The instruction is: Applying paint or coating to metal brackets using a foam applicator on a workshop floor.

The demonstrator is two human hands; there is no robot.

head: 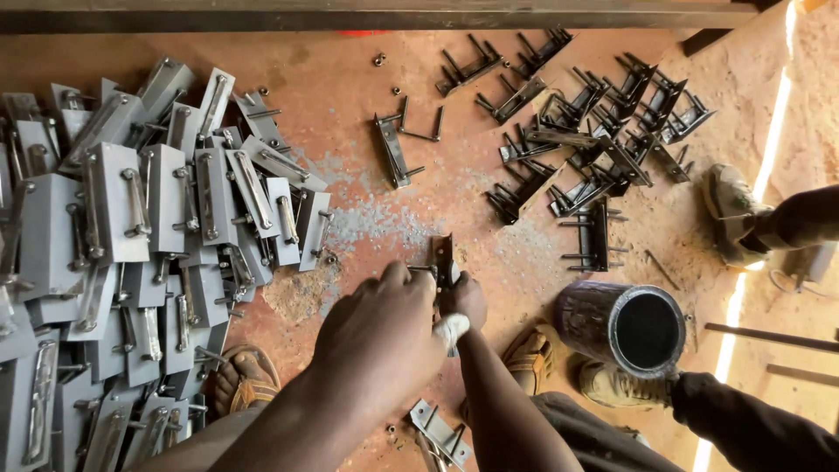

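Note:
My left hand (376, 336) and my right hand (461, 306) meet over the reddish floor, both closed around a small dark metal bracket (442, 260) that sticks up between them. A finger of the right hand is wrapped in a white bandage. Just below my hands a grey metal latch plate (440, 432) lies flat on the floor. Sandalled feet, one (246, 378) to the left and one (528, 357) to the right of my arms, rest on the ground.
A big heap of grey latch plates (131, 236) fills the left side. Several dark pronged brackets (581, 131) are scattered at the upper right. A dark open can (622, 326) stands at the right, next to another person's shoes and legs (752, 218).

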